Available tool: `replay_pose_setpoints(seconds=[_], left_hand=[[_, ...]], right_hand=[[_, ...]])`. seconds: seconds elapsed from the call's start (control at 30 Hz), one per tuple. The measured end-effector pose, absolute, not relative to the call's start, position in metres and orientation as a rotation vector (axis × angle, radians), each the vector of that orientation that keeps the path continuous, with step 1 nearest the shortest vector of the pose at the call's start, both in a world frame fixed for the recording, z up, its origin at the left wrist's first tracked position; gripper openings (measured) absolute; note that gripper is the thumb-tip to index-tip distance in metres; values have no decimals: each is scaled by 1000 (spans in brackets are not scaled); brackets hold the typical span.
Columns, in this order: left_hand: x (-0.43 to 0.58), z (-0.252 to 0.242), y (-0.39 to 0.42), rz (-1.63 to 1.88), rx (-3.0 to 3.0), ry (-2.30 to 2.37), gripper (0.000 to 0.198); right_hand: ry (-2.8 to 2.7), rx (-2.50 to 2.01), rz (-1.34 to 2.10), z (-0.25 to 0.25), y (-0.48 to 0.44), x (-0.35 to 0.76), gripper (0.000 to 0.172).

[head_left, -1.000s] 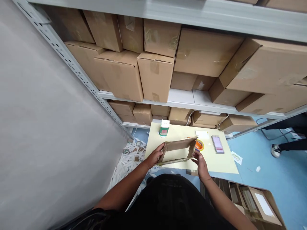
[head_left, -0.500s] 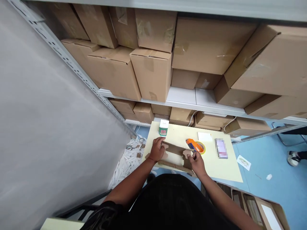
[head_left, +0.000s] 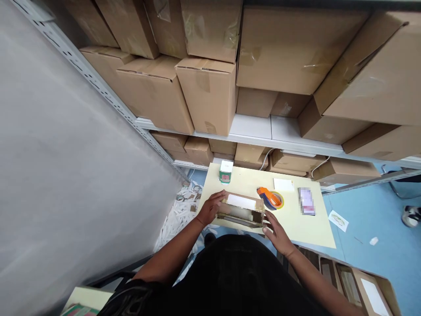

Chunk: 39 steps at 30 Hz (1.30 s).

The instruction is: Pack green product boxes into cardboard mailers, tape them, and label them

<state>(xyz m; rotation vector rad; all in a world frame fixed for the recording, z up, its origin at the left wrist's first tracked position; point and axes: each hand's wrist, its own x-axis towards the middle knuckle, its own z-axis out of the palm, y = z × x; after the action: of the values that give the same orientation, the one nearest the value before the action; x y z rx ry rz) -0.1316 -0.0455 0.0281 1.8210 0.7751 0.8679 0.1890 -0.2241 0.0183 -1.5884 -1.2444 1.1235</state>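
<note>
A small brown cardboard box [head_left: 258,203] with a white label [head_left: 241,201] sits at the table's near edge, its open side towards me. My left hand [head_left: 210,209] holds the box's left end, fingers along its upper edge. At the right end, my right hand [head_left: 276,230] steadies the box with fingers and thumb apart around the corner. Just beyond the box's right end lies an orange and blue tape dispenser [head_left: 267,197] with a yellow-rimmed tape roll [head_left: 279,201]. A small green and white box [head_left: 225,172] stands at the table's back left.
The pale yellow table [head_left: 305,230] also bears a white card stack [head_left: 283,184] and a blurred-out phone-like item [head_left: 307,201]. Shelves of cartons [head_left: 207,96] rise behind. White paper strips [head_left: 173,224] litter the floor at left. An open carton [head_left: 362,281] holds boxes at lower right.
The cardboard box has been turned, so its labelled side now shows instead of its open inside with flaps. My right hand has let go of the flap and moved to the box's right end.
</note>
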Motion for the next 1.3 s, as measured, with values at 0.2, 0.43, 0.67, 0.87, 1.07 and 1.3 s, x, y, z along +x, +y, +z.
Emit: replay_pose_setpoints(seconds=[0.2, 0.43, 0.67, 0.87, 1.07, 1.3], left_hand=[[-134, 28, -55, 758, 1885, 805, 55], [-104, 24, -66, 800, 1979, 1060, 36], [-91, 8, -71, 768, 2028, 1147, 34], [-91, -10, -72, 730, 2041, 1167, 35], [-109, -26, -90, 736, 2085, 1099, 36], [-101, -35, -90, 721, 2184, 1048, 39]], right_hand=[[-1078, -1968, 830, 16, -200, 154, 50], [-1125, -2081, 659, 10, -187, 153, 49], [-1102, -1895, 889, 10, -190, 172, 45], [-1138, -1965, 872, 2, -183, 166, 44], [-1284, -1848, 838, -4, -197, 158, 44], [-1246, -1802, 852, -20, -193, 163, 51]])
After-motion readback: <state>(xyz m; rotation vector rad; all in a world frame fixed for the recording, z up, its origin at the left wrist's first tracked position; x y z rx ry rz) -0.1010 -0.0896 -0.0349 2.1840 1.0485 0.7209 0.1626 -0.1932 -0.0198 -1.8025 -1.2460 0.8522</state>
